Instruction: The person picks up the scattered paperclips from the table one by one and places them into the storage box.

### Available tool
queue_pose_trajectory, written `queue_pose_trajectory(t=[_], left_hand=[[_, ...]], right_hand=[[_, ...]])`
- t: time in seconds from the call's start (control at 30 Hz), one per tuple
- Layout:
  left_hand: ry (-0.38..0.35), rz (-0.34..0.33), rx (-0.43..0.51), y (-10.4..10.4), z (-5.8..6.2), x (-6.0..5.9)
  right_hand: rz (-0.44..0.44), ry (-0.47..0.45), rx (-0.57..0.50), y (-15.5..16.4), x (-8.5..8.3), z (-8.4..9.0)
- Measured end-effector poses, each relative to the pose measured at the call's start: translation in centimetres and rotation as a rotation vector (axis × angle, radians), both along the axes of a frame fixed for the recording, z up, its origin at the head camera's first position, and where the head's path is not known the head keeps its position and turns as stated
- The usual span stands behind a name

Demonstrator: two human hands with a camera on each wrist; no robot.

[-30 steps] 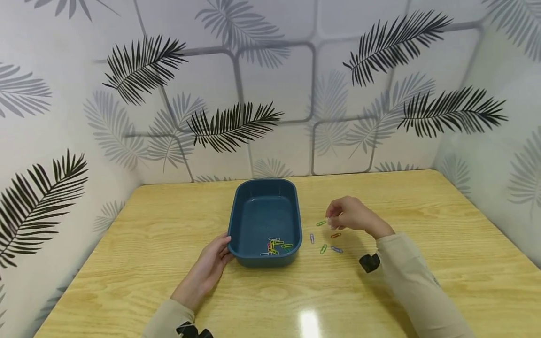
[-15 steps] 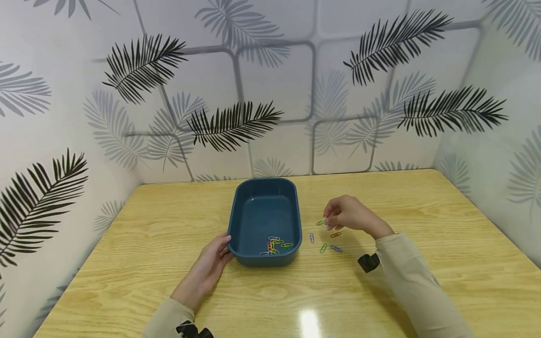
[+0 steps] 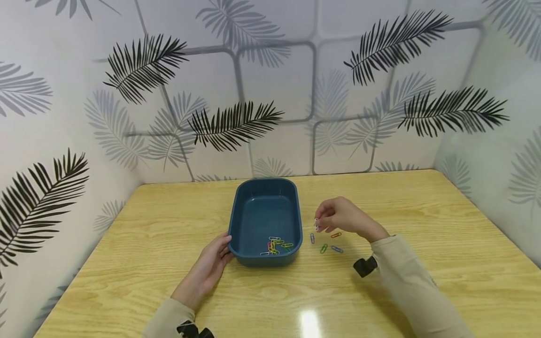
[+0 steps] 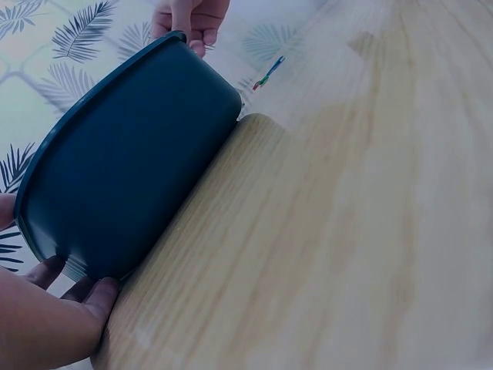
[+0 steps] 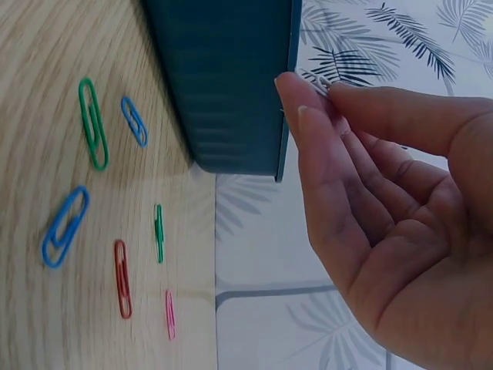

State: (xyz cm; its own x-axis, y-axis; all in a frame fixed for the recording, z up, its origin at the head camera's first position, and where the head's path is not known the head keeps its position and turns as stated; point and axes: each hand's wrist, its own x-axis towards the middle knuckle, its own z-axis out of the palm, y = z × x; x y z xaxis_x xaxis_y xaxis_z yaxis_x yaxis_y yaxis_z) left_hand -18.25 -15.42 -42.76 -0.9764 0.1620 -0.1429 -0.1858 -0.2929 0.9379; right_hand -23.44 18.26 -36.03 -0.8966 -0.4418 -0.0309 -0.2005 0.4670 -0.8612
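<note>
Fingertips (image 5: 312, 96) of the right hand (image 3: 338, 217) pinch a white clip (image 3: 316, 223) just off the tray's (image 3: 265, 188) 3 o'clock rim, above loose clips (image 3: 323, 248) on the table (image 3: 422, 263). The left hand (image 3: 209, 265) rests relaxed against the tray's 7 o'clock corner; more clips (image 3: 275, 245) lie inside.
</note>
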Motion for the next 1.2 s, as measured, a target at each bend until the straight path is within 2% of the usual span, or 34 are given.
queue_pose_trajectory(t=[1.2], left_hand=[[0.001,0.006,0.021,0.1,0.1,-0.1]], right_hand=[[0.013,-0.008,-0.196,-3.3,1.7,-0.1]])
